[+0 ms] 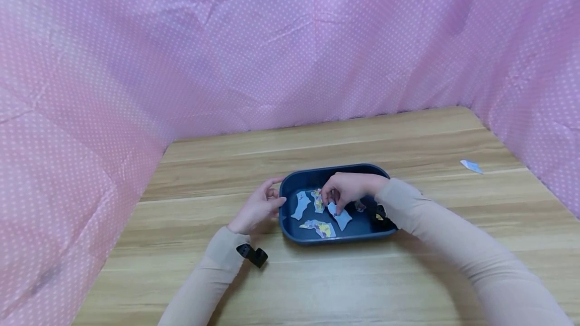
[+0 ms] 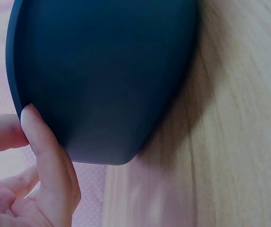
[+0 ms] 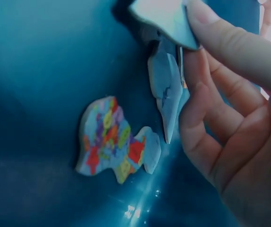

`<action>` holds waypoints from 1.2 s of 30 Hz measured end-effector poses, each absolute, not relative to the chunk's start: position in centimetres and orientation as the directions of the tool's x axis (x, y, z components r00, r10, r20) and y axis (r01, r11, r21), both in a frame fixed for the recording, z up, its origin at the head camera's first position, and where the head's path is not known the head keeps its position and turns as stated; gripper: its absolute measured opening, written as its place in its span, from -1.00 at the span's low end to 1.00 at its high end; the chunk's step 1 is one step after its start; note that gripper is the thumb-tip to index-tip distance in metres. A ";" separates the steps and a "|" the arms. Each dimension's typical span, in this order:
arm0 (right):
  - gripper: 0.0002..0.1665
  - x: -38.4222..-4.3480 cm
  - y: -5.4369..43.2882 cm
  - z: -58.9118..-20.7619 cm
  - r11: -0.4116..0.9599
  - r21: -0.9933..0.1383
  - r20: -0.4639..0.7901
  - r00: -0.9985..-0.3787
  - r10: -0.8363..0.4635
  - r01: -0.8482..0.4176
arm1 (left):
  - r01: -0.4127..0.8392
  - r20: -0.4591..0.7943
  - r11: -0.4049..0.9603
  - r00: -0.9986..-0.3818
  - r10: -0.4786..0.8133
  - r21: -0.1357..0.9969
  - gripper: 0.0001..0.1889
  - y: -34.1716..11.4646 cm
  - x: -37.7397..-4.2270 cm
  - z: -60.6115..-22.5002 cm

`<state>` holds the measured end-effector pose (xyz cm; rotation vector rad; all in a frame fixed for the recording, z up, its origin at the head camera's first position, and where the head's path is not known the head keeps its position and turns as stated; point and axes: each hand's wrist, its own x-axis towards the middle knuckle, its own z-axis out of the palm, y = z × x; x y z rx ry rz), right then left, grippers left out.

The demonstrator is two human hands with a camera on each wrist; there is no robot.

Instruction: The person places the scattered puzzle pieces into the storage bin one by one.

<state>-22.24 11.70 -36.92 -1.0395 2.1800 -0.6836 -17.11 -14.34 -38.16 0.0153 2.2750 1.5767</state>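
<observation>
A dark blue tray (image 1: 312,241) with rounded corners sits on the table. My left hand (image 1: 259,209) pinches its left rim between thumb and fingers; the left wrist view shows the same hand (image 2: 48,170) against the tray's outer wall (image 2: 112,80). Inside the tray, my right hand (image 1: 351,186) pinches a pale blue puzzle piece (image 1: 342,220) (image 3: 168,19) between thumb and fingers. Another pale blue piece (image 1: 301,205) lies to its left. Colourful pieces (image 1: 319,228) (image 3: 107,139) lie nearby on the tray floor. The right forearm hides part of the tray's right end.
One small pale blue piece (image 1: 472,166) lies on the wooden table (image 1: 217,165) far to the right of the tray. Pink dotted cloth (image 1: 281,54) hangs behind the table and along both sides. A black wrist camera (image 1: 252,255) is strapped to the left wrist.
</observation>
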 end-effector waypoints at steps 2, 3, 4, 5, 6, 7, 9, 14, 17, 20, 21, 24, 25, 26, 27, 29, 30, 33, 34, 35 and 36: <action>-0.75 -22.2 11.7 -36.9 0.547 -0.671 -0.300 -0.492 -0.817 -0.500 | -0.197 -0.292 0.377 -0.933 0.213 0.905 -0.42 -14.3 -17.1 -38.2; -0.75 -22.2 11.7 -36.9 0.545 -0.671 -0.298 -0.490 -0.819 -0.503 | -0.197 -0.292 0.380 -0.933 0.210 0.904 -0.42 -14.3 -17.1 -38.2; -0.75 -22.1 11.7 -36.8 0.545 -0.672 -0.300 -0.489 -0.819 -0.501 | -0.199 -0.294 0.382 -0.933 0.208 0.902 -0.42 -14.3 -17.1 -38.3; -0.76 -22.1 11.6 -36.8 0.548 -0.672 -0.303 -0.489 -0.818 -0.499 | -0.201 -0.296 0.386 -0.933 0.206 0.900 -0.42 -14.3 -17.1 -38.3; -0.76 -22.1 11.7 -36.9 0.551 -0.669 -0.307 -0.489 -0.816 -0.499 | -0.204 -0.300 0.387 -0.932 0.205 0.899 -0.42 -14.2 -17.2 -38.3; -0.76 -22.1 11.7 -36.9 0.554 -0.667 -0.311 -0.490 -0.814 -0.498 | -0.204 -0.301 0.389 -0.931 0.206 0.898 -0.42 -14.3 -17.2 -38.4; -0.77 -22.1 11.6 -36.9 0.562 -0.661 -0.323 -0.488 -0.811 -0.497 | -0.203 -0.302 0.391 -0.930 0.208 0.898 -0.42 -14.3 -17.2 -38.4; -0.77 -22.1 11.6 -37.4 0.575 -0.653 -0.351 -0.477 -0.806 -0.492 | -0.212 -0.313 0.390 -0.925 0.215 0.896 -0.42 -14.1 -16.9 -37.7; -0.78 -22.0 11.6 -37.7 0.581 -0.644 -0.360 -0.472 -0.805 -0.499 | -0.220 -0.322 0.390 -0.922 0.217 0.894 -0.43 -13.9 -16.3 -36.6; -0.79 -21.9 11.5 -37.8 0.577 -0.634 -0.358 -0.466 -0.809 -0.515 | -0.216 -0.317 0.390 -0.923 0.216 0.895 -0.44 -14.0 -16.4 -36.8; -0.79 -21.9 11.5 -37.9 0.577 -0.631 -0.358 -0.466 -0.809 -0.518 | -0.212 -0.313 0.388 -0.924 0.218 0.897 -0.44 -14.1 -16.5 -37.2; -0.80 -21.9 11.6 -37.8 0.574 -0.626 -0.358 -0.460 -0.813 -0.527 | -0.205 -0.304 0.385 -0.928 0.217 0.900 -0.44 -14.3 -17.1 -38.1; -0.80 -21.9 11.6 -37.8 0.574 -0.625 -0.358 -0.460 -0.813 -0.529 | -0.203 -0.303 0.385 -0.928 0.218 0.900 -0.44 -14.2 -17.1 -38.1; -0.80 -21.9 11.6 -37.8 0.577 -0.624 -0.360 -0.462 -0.811 -0.527 | -0.202 -0.299 0.377 -0.928 0.221 0.904 -0.44 -14.2 -17.1 -38.2; -0.79 -21.8 11.5 -37.8 0.580 -0.623 -0.363 -0.463 -0.809 -0.525 | -0.201 -0.298 0.372 -0.928 0.224 0.906 -0.44 -14.2 -17.1 -38.2; -0.79 -21.7 11.5 -37.8 0.586 -0.619 -0.369 -0.465 -0.805 -0.524 | -0.203 -0.298 0.367 -0.927 0.226 0.908 -0.43 -14.2 -17.2 -38.3; -0.79 -21.6 11.5 -37.7 0.588 -0.616 -0.371 -0.466 -0.803 -0.523 | -0.203 -0.298 0.364 -0.927 0.226 0.909 -0.43 -14.2 -17.1 -38.3; -0.79 -21.4 11.4 -37.7 0.588 -0.610 -0.372 -0.464 -0.804 -0.531 | -0.203 -0.299 0.369 -0.927 0.225 0.907 -0.43 -14.2 -17.0 -38.3; -0.79 -21.4 11.4 -37.6 0.588 -0.607 -0.370 -0.464 -0.805 -0.535 | -0.203 -0.299 0.371 -0.928 0.222 0.906 -0.43 -14.2 -17.0 -38.3; -0.79 -21.3 11.3 -37.6 0.587 -0.605 -0.367 -0.465 -0.805 -0.538 | -0.203 -0.298 0.371 -0.929 0.220 0.906 -0.44 -14.1 -16.9 -38.3; -0.79 -21.3 11.3 -37.6 0.586 -0.605 -0.366 -0.466 -0.806 -0.539 | -0.201 -0.296 0.371 -0.929 0.220 0.907 -0.43 -14.1 -16.9 -38.3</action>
